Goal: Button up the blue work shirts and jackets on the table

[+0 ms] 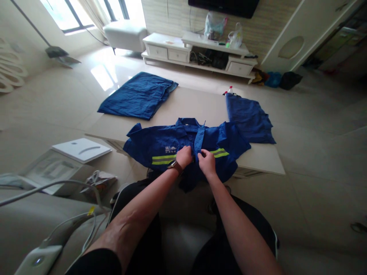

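A blue work jacket point(163, 137) with yellow-and-grey reflective stripes and a white chest logo lies across the near edge of the table, collar at the far side, its lower part hanging toward my knees. My left hand point(184, 156), with a watch on its wrist, is closed on the jacket's front edge beside the stripe. Just to its right, my right hand point(206, 161) pinches the other front edge, the placket, between thumb and fingers. The fingertips partly hide the cloth, and I cannot make out any button in them.
Folded blue cloth point(137, 95) lies at the table's far left, and another blue garment point(249, 118) at its right end. The pale table point(197, 103) stands before my knees. White boxes point(82, 149) sit left; a TV cabinet point(166, 47) stands behind.
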`<state>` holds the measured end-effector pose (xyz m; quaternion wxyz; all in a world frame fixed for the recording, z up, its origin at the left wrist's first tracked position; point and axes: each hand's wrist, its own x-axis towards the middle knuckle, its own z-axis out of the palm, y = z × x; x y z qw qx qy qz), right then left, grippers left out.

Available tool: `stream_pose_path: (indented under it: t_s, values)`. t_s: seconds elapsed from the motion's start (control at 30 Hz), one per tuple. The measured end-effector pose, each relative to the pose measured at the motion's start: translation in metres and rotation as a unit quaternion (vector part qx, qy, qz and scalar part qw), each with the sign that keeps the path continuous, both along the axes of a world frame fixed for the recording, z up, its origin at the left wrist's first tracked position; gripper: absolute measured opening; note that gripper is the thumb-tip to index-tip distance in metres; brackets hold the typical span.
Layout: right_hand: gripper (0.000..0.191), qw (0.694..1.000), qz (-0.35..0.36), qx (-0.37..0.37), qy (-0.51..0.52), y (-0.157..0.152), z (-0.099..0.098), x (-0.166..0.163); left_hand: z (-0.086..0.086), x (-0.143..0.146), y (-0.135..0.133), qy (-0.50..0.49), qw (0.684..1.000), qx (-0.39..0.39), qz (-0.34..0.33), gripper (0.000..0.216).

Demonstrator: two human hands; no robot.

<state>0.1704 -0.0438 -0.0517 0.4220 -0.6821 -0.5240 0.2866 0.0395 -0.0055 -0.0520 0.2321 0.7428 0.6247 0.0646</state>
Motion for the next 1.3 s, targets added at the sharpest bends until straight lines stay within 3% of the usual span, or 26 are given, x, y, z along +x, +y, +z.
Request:
stream_pose_path:
  t_s: [0.27,0.43,0.57,0.73,0.87,1.03,1.3]
  values:
    - [0.029,0.998,-0.035,0.042,-0.041,0.004,0.000,-0.007,0.007,-0.005,0.009,0.008,1.000,0.009,-0.009,0.014]
    - [0.026,0.994,-0.011,0.076,-0.079,0.002,0.009,-0.011,0.026,-0.017,0.006,-0.121,0.990,0.071,-0.018,0.004]
    - [0.023,0.988,0.016,0.095,-0.118,-0.004,0.024,-0.013,0.049,-0.024,0.006,-0.206,0.975,0.080,-0.035,0.015]
    - [0.020,0.983,0.028,0.106,-0.150,-0.006,0.037,-0.014,0.066,-0.030,0.006,-0.260,0.963,0.063,0.015,0.019]
    - [0.019,0.976,0.038,0.134,-0.166,-0.008,0.042,-0.017,0.069,-0.029,0.003,-0.268,0.960,0.074,0.038,0.021]
    - [0.021,0.974,0.045,0.131,-0.177,-0.010,0.041,-0.019,0.071,-0.027,-0.001,-0.285,0.957,0.056,0.010,0.022]
    - [0.028,0.979,0.076,0.139,-0.126,-0.009,0.041,-0.015,0.060,-0.027,0.000,-0.330,0.943,0.039,0.016,0.015]
